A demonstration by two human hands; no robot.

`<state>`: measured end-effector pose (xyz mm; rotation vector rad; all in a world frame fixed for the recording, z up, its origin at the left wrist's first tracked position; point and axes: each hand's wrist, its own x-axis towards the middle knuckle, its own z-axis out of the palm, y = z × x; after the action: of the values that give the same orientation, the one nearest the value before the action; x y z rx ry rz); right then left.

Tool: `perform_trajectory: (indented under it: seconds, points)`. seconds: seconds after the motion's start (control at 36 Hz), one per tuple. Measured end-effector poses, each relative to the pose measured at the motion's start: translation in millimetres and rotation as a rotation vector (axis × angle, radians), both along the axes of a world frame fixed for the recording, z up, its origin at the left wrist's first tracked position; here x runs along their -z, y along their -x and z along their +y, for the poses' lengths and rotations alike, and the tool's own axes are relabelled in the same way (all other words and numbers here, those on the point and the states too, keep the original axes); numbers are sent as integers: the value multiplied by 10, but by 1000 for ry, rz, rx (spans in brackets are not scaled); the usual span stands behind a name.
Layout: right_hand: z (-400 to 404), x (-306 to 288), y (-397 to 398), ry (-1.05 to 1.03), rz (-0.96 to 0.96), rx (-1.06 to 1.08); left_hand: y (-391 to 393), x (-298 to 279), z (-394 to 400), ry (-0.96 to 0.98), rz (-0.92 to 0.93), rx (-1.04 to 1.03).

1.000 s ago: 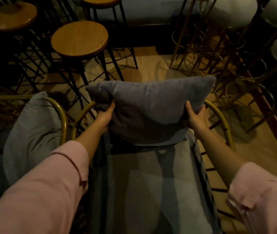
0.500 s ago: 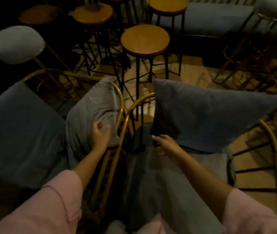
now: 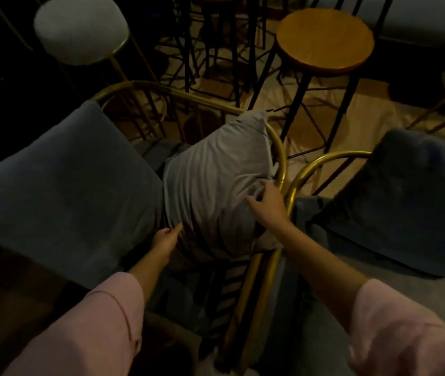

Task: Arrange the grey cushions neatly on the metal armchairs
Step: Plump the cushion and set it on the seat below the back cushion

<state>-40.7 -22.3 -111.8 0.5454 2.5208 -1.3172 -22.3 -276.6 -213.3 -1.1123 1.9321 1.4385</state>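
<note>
Right hand (image 3: 268, 202) rests spread open on the light grey cushion (image 3: 216, 185); left hand (image 3: 165, 239), fingers relaxed, touches its lower-left edge.

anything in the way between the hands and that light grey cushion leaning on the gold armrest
Nothing visible. The left hand touches the light grey cushion at its lower left edge, and the right hand is on its right side, next to the gold armrest.
</note>
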Motion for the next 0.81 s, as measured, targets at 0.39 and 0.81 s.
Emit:
perform_trajectory:
  seconds: [0.39, 0.81]
  points:
    - [-302, 493, 225, -531, 28, 153, 666, 872, -202, 40, -137, -225]
    - [-427, 290, 245, -397, 143, 268, 583, 567, -262, -73, -59, -202]
